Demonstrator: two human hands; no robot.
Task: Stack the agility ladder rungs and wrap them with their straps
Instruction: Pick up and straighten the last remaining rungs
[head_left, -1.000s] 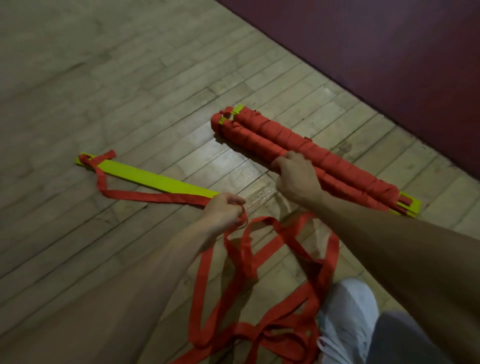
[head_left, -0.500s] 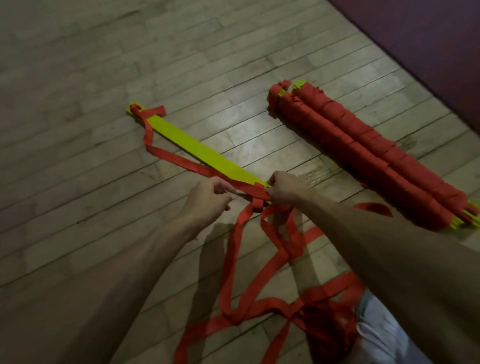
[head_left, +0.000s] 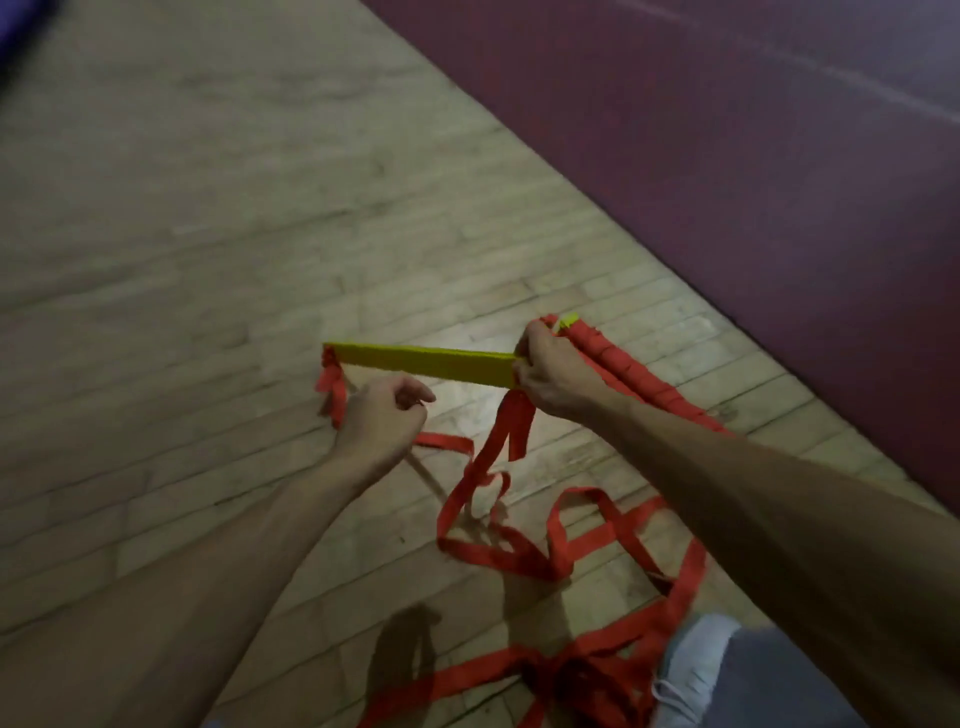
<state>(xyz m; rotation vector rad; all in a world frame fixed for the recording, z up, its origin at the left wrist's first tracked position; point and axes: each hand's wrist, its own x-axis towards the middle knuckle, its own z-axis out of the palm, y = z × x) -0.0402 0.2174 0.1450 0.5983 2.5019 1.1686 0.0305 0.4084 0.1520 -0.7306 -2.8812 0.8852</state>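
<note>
Rung (head_left: 426, 362) gripped by right hand (head_left: 550, 371), straps (head_left: 519, 551) dangling.

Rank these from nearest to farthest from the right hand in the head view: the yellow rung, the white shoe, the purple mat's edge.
From the right hand:
1. Yellow rung: its near end is in the grip, and it stretches away to the left.
2. Purple mat: its edge runs diagonally above and to the right, past the wrapped bundle.
3. White shoe: at the bottom of the frame, beside the loose red strap.

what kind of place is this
Probably a gym or sports hall: a worn wood-strip floor, a maroon mat along its edge, and an agility ladder's yellow rung and red straps.
</note>
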